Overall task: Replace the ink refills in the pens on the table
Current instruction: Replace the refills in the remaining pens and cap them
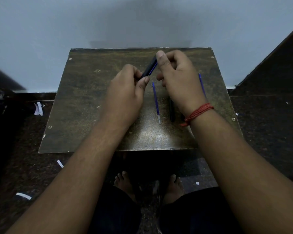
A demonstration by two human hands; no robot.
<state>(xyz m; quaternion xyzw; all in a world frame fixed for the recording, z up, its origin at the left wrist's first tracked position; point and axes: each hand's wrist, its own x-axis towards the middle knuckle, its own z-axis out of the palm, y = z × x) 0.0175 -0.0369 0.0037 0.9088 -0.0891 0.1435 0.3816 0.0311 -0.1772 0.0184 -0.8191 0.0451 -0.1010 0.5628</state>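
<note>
Against a pale blue-grey wall, a worn brown table (95, 105) stands on a dark speckled floor (264, 129) littered with white paper scraps (23, 196), low enough for a seated person to work over it. Both hands are raised above the far half of the tabletop. The left hand (125, 93) pinches the lower end of a black pen barrel (149, 67) between thumb and curled fingers, apparently to steady it, while the right hand (178, 76), a red thread (197, 114) round its wrist, has thumb and fingers closed on a blue refill (153, 68) lying along the barrel's mouth; whether it is going in or coming out cannot be told. Laid within easy reach below are a spare blue refill (156, 102), a second black pen (171, 112) half hidden by the wrist, and another blue refill (202, 85) just behind the right hand.
</note>
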